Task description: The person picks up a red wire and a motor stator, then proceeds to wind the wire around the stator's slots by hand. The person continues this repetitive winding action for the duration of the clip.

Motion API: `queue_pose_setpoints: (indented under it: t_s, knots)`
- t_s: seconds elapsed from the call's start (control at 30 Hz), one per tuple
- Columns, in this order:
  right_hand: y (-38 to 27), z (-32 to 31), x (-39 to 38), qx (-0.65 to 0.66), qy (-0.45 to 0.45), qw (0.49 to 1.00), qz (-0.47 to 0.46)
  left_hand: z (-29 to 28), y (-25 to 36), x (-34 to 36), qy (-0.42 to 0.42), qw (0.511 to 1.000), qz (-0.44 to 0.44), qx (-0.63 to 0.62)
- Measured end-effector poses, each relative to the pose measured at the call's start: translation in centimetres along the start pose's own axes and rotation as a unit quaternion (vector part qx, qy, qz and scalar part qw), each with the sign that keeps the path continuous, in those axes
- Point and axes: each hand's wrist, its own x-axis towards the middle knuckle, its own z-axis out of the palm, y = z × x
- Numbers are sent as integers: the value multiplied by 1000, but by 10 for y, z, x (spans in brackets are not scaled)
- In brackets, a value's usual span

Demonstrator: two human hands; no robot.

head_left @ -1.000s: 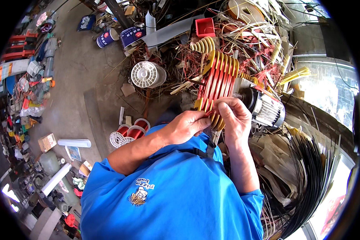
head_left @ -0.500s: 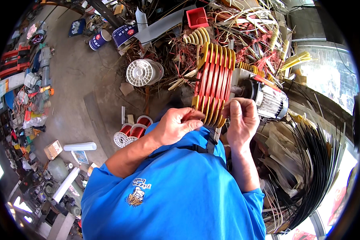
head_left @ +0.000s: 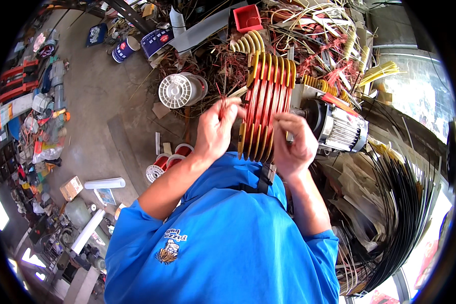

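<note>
A coil of red copper wire (head_left: pixel 266 104) is wound in several side-by-side bands on a yellow grooved winding former (head_left: pixel 257 144) in front of me. My left hand (head_left: pixel 214 133) is at the coil's left side, its thumb and fingers closed together. A thin reddish strand shows by its fingertips, but I cannot tell whether it is held. On the right side of the former, my right hand (head_left: pixel 298 144) has its fingers bent into a pinch close to the windings. Motion smears its fingertips, and what they grip, if anything, is hidden.
A grey electric motor (head_left: pixel 342 129) stands right of the former. Red wire spools (head_left: pixel 162 163) and a white spool (head_left: pixel 176 91) sit on the floor to the left. Scrap wire and strips, with a red box (head_left: pixel 248 19), lie beyond; a black wire bundle (head_left: pixel 408 223) is at right.
My left hand has moved up and left, away from the former's lower part. My right hand has shifted slightly left and down, across the former's right edge.
</note>
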Motion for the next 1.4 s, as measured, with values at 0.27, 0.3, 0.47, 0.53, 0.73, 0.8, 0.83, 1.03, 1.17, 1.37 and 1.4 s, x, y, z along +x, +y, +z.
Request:
queue_pose_setpoints:
  t_s: [0.27,0.3,0.47,0.53,0.73,0.8,0.83,1.03,1.17,1.37,1.4]
  knots:
    - [31,8,15,-48,-6,995,-85,19,-16,31,-89,993,-56,-47]
    - [32,8,17,-58,-12,994,-94,19,-21,32,-84,992,-59,-73]
    - [39,12,24,-77,-35,988,-129,12,-4,31,-33,994,-93,-45]
    - [40,12,27,-85,-44,987,-127,8,-8,32,-19,993,-113,-32]
    - [41,15,30,-84,-70,989,-103,4,-15,35,-10,993,-119,5]
    - [39,16,24,-79,-81,990,-83,5,-25,35,-4,997,-72,-17]
    - [37,17,21,-67,-77,993,-57,6,-29,35,0,998,-49,-27]
    - [13,29,-2,55,-39,971,228,10,-21,30,-61,990,-11,124]
    - [14,36,-4,94,3,954,283,4,-28,34,-75,964,114,227]
    - [6,35,2,51,27,932,359,0,-26,33,-102,932,138,318]
    - [6,33,2,36,23,935,351,3,-16,33,-99,946,107,290]
